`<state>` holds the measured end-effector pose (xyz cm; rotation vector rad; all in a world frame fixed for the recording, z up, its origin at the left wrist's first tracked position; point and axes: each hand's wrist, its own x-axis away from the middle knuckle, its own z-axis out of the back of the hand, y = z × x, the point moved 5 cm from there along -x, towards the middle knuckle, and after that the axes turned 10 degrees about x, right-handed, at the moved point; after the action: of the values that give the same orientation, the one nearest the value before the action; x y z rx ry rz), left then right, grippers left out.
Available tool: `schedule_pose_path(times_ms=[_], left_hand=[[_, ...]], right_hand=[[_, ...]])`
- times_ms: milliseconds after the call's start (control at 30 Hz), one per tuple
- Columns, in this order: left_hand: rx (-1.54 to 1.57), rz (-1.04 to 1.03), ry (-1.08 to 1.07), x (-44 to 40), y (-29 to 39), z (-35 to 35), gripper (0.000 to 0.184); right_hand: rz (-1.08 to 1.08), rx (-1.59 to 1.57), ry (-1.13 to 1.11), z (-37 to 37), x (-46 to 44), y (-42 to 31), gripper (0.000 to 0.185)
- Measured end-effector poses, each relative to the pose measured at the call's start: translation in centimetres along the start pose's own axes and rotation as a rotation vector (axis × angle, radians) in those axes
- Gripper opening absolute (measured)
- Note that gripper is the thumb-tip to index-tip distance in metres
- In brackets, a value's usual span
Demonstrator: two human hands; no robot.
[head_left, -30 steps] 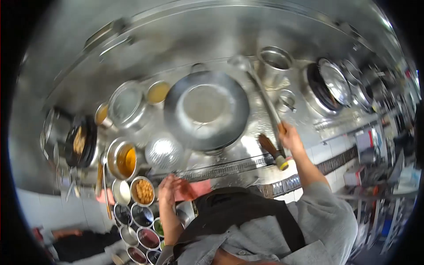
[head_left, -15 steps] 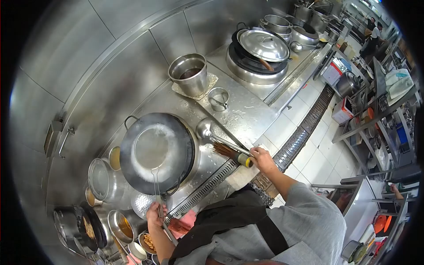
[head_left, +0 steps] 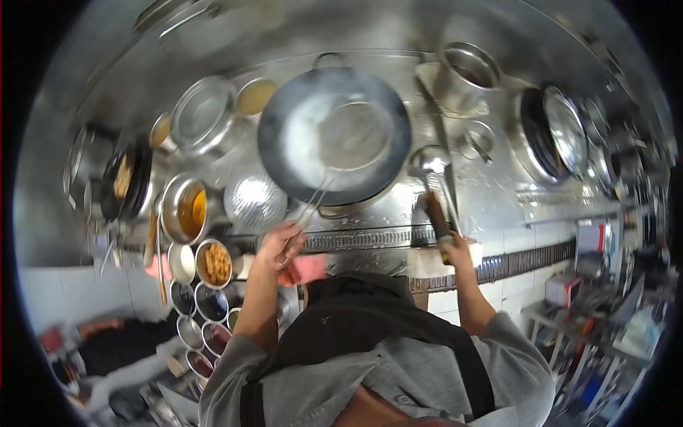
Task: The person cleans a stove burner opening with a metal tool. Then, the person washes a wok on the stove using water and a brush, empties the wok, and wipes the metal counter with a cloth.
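My left hand (head_left: 281, 245) is closed around the handle of a round mesh strainer (head_left: 354, 135). The strainer's disc lies over the right part of a large dark wok (head_left: 292, 167), which has a whitish haze in it. To the right, my right hand (head_left: 459, 252) is closed at the end of the long handle of a metal ladle (head_left: 431, 159), its bowl on the steel counter. A brown-bristled brush (head_left: 436, 212) with a yellow band lies against that hand; motion blur hides the exact contact. A perforated metal scoop (head_left: 256, 201) rests near my left hand.
On the left stand a pot of orange liquid (head_left: 167, 212), a bowl of brown pieces (head_left: 203, 270) and several seasoning bowls. A steel pot (head_left: 452, 85) and small round container (head_left: 475, 139) stand at the right, before a lidded wok (head_left: 568, 132). A drain grate (head_left: 356, 240) runs along the front.
My view has turned left, bringing the wok nearer the middle and showing more seasoning bowls. The strainer sits further right within the wok. Both hands keep their places at the handles.
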<state>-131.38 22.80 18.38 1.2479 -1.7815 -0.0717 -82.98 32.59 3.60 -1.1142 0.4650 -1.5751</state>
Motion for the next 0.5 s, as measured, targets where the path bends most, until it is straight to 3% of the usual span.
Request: schedule_pose_path(times_ms=[67,133,200,333,433,500], left_hand=[[0.055,-0.023,0.018,0.5,0.2,0.1,0.014],[0.091,-0.033,0.01,1.2,0.6,-0.5,0.014],[-0.012,-0.013,0.077,2.0,0.9,-0.8,0.012],[-0.076,0.016,0.056,2.3,0.9,-1.2,0.016],[-0.121,-0.015,0.098,2.4,0.8,-1.1,0.019],[-0.2,-0.016,0.131,2.6,0.7,0.2,0.019]], right_hand=[[-0.081,-0.329,-0.017,1.7,5.6,-9.5,0.065],[0.037,-0.387,-0.014,2.1,7.8,-16.0,0.066],[0.293,-0.319,0.075,1.4,5.8,-20.7,0.068],[0.507,0.239,-0.062,-4.8,-1.1,-32.6,0.057],[0.724,0.817,-0.276,-11.8,-6.7,-36.3,0.05],[0.789,1.045,-0.371,-13.0,-11.5,-36.8,0.048]])
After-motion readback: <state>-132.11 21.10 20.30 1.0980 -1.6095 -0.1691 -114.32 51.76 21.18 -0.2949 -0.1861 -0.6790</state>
